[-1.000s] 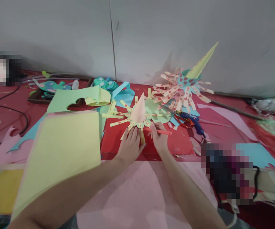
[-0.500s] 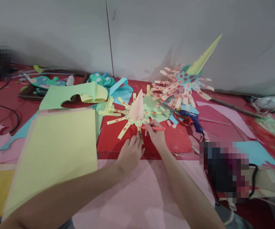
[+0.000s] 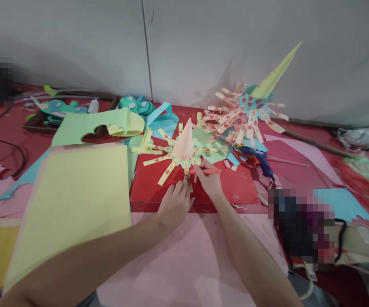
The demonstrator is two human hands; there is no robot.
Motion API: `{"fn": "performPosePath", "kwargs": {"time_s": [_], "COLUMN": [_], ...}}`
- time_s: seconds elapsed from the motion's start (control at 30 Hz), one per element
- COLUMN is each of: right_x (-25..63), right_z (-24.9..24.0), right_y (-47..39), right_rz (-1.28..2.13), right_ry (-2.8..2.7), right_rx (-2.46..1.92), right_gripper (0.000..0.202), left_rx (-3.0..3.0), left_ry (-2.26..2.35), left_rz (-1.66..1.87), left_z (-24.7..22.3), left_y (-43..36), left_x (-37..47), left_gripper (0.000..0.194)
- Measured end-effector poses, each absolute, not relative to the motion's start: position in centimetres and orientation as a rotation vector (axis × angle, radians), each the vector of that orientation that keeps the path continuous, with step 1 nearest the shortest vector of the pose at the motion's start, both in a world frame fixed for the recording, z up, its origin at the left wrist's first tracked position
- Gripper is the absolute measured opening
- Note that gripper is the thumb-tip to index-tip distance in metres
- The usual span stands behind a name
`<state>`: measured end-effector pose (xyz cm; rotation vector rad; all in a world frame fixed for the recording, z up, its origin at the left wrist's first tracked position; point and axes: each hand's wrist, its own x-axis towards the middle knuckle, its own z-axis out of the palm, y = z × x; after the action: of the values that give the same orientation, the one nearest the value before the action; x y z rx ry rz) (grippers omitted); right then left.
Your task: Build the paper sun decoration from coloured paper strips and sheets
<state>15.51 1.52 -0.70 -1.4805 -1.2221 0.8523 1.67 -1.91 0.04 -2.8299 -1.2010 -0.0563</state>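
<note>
strip (image 3: 186, 168) partly under left hand (image 3: 175, 201), pen (image 3: 210, 171) tip unclear

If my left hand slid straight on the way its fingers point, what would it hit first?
Your left hand seems to touch a yellow strip; straight on, it would probably first meet the tip of the orange-red pen in your right hand, though depth there is unclear.

Looks like a craft workshop, strewn with yellow paper sheets (image 3: 88, 183), cut green card (image 3: 72, 125) and a blue glue gun (image 3: 262, 161).
</note>
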Motion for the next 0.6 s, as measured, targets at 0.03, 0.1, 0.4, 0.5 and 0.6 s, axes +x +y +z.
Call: {"fn": "performPosePath", "kwargs": {"time_s": [0.03,0.1,0.4,0.5,0.6], "right_x": [15.5,15.48,15.54,15.5,15.42], "right_z": [-0.74,-0.81,-0.83,-0.63,-0.43], "right_y": [1.52,1.52,1.48,1.42,1.36], "right_rz": [0.853,0.841,0.786,0.787,0.804], "right_ry": [-1.228,-1.242,-1.268,-1.268,-1.251], "right_rx": [-1.483,-1.496,-1.528,-1.536,-1.539], "right_gripper": [0.032,0.032,0.03,0.03,0.03], "left_rx": [-2.833,-2.839,-2.845,-2.828,-2.811], "left_ry": [-1.217,-1.245,-1.251,-1.234,-1.214], "left_rz": [-0.064,-0.082,-0.097,-0.117,-0.141], "left_z": [0.02,-0.06,-0.07,-0.05,-0.13], "left_y": [-1.93,-2.0,-2.06,-2.08,-2.13], "left_x": [1.67,1.69,1.64,1.61,1.62], "left_gripper": [0.043,0.043,0.043,0.042,0.041]}}
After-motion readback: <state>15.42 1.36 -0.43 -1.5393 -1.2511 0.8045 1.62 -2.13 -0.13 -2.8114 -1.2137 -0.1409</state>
